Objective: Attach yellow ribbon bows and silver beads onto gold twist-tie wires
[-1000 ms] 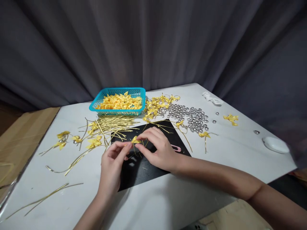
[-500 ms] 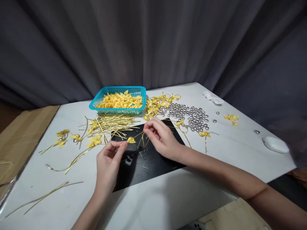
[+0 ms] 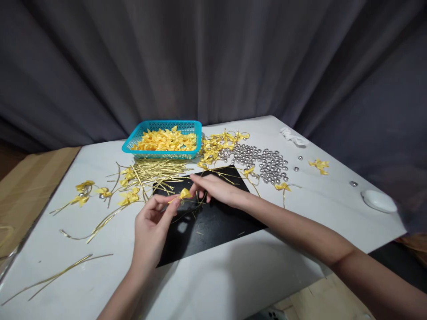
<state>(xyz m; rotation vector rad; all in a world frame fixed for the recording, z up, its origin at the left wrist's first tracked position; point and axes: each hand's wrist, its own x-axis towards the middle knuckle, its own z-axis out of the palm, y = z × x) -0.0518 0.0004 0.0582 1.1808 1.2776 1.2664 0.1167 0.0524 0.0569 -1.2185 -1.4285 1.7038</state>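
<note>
My left hand pinches a small yellow ribbon bow over the left part of a black mat. My right hand reaches in from the right, its fingertips pinched on thin gold wire that trails from the bow. Both hands hover just above the mat.
A teal basket of yellow bows stands at the back. A pile of gold wire ties lies before it, silver bells to the right, finished bows at the left. A white oval object sits near the right edge.
My right hand lifted away from the bow, then came back down and left to pinch the wire beside it. The left hand kept hold of the bow and shifted slightly.
</note>
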